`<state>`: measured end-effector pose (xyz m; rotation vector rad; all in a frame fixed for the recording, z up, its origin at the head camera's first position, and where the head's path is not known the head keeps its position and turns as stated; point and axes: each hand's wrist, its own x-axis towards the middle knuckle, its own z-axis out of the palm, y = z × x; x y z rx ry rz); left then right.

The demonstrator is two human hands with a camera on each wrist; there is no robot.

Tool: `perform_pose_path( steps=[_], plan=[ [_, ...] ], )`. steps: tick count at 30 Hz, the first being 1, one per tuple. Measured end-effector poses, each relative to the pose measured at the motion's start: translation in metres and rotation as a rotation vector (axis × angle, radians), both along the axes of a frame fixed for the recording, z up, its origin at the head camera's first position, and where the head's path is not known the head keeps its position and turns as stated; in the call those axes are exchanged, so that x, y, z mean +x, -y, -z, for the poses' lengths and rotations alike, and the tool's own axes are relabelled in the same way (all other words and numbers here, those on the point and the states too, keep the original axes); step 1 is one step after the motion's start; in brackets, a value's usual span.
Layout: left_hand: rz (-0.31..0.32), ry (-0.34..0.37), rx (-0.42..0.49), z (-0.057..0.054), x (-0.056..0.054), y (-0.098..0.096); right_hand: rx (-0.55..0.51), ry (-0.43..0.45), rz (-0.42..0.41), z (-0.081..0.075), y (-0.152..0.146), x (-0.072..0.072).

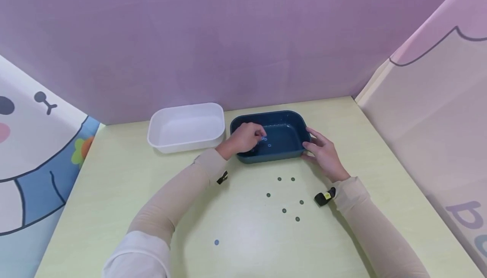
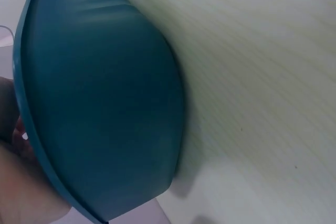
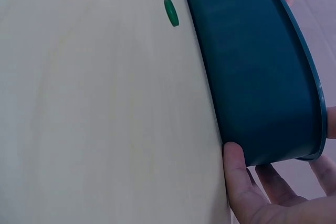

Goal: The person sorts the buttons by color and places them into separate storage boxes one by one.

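Observation:
My left hand (image 1: pixel 246 137) reaches over the near left rim of a dark blue plastic box (image 1: pixel 285 133), its fingers bent down inside. Several small blue discs (image 1: pixel 269 145) lie on the box floor by the fingertips; whether one is pinched is hidden. At the box's right end, my right hand (image 1: pixel 322 153) grips the corner, fingers spread along the end wall. In the right wrist view its fingers (image 3: pixel 236 174) touch the box wall (image 3: pixel 262 77) low down and near the rim. The left wrist view shows mostly the box's outer wall (image 2: pixel 105 98).
A white plastic box (image 1: pixel 186 127) stands left of the dark one. Several small green discs (image 1: pixel 284 210) lie scattered on the pale table (image 1: pixel 243 257) in front. One blue disc (image 1: pixel 216 242) lies nearer the front. A purple cloth wall (image 1: pixel 243 37) rises behind the boxes.

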<state>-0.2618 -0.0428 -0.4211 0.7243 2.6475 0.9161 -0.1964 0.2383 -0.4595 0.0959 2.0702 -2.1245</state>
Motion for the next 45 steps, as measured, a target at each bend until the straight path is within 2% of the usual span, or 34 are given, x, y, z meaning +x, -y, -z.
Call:
perform_pose_path(
  steps=[11,17,21,29,36,45],
  plan=[
    [-0.017,0.006,-0.014,-0.003,0.003,0.001,-0.008,-0.001,0.004,0.002,0.000,-0.001],
    [-0.009,-0.020,-0.010,-0.006,0.002,0.003,0.003,-0.005,-0.001,0.000,0.000,-0.001],
    [-0.008,-0.042,0.011,-0.012,0.004,0.007,0.007,-0.001,0.002,-0.001,0.000,-0.001],
    [-0.025,-0.044,0.071,-0.023,0.018,0.020,0.014,-0.004,0.007,-0.001,0.002,-0.002],
    [-0.039,-0.012,0.122,-0.028,0.028,0.034,0.008,-0.004,0.012,-0.002,-0.001,-0.002],
    [-0.038,-0.031,0.143,-0.028,0.036,0.046,0.020,0.010,0.007,-0.003,-0.002,0.000]
  ],
)
